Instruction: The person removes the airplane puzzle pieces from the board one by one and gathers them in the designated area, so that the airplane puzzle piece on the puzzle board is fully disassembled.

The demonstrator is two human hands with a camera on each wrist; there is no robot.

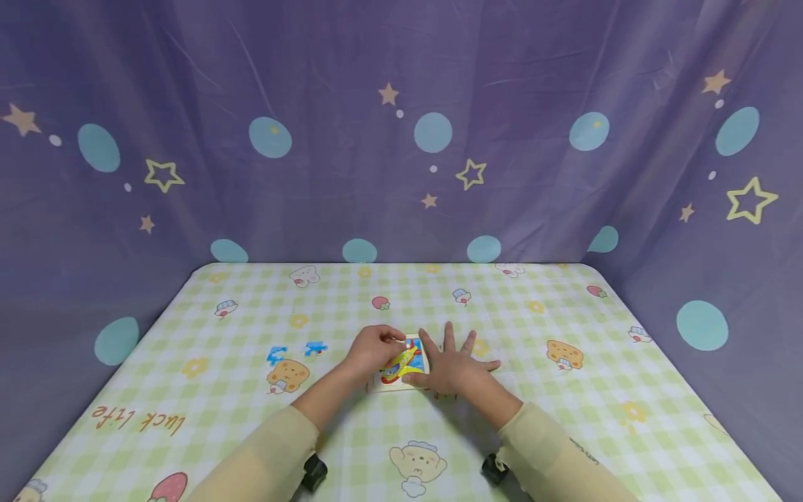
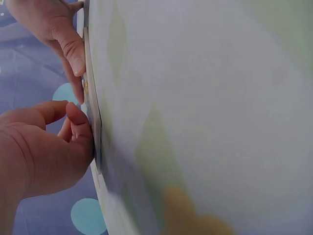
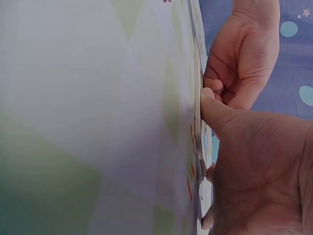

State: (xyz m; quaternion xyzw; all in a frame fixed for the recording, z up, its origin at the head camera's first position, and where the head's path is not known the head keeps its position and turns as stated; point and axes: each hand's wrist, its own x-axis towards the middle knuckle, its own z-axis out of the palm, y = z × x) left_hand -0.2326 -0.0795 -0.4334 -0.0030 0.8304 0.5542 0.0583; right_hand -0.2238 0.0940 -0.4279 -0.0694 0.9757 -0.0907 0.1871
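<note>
A small picture puzzle board (image 1: 396, 383) with a pale frame and a yellow, red and blue picture lies flat in front of me. My left hand (image 1: 373, 350) is over its upper left part, thumb and forefinger tips brought together low over the board. I cannot tell whether a piece is between those fingertips. My right hand (image 1: 456, 369) is spread wide at the board's right side, its thumb (image 3: 215, 108) resting on the near edge. In the left wrist view, the board (image 2: 97, 132) shows edge-on under the curled left fingers (image 2: 77, 122).
Two loose blue puzzle pieces lie left of the board, one piece (image 1: 276, 355) farther out and another piece (image 1: 316, 348) nearer. A checked, cartoon-printed cloth (image 1: 502, 314) covers the table. A purple curtain (image 1: 351, 181) stands behind and on both sides.
</note>
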